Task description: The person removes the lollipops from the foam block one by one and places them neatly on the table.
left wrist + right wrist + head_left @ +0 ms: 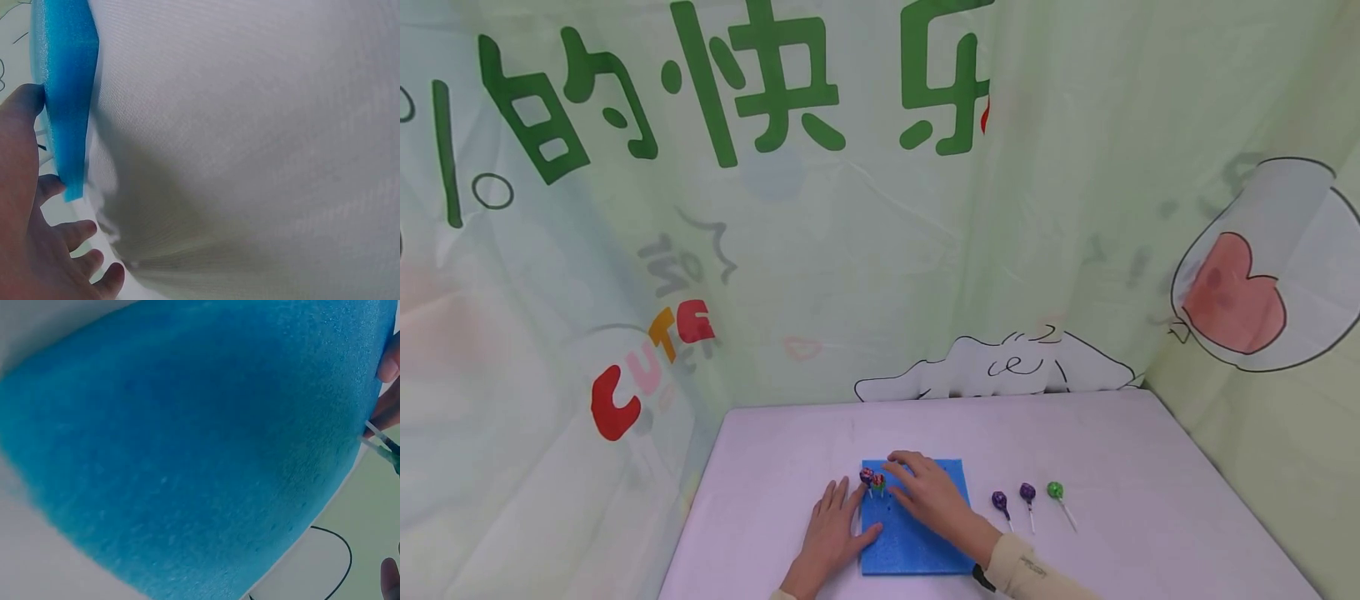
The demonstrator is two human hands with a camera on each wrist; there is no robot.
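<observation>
A blue foam block (917, 546) lies on the table with two lollipops standing in it near its far left corner: one dark purple lollipop (867, 476) and one green-and-red lollipop (878, 482). My left hand (833, 529) rests at the block's left side, its thumb on the foam and fingers spread along the edge. In the left wrist view that hand touches the foam's side. Above the block, my right hand (931, 496) is just right of the standing lollipops, fingers loosely bent, with nothing visible in it. The right wrist view shows the white sticks (377, 449) in the foam.
Right of the block lie three loose lollipops on the pale table (1120, 450): two purple lollipops (999, 500) and a green lollipop (1056, 490). A printed curtain (865, 250) hangs behind and along both sides. A dark object (982, 577) shows under the right wrist.
</observation>
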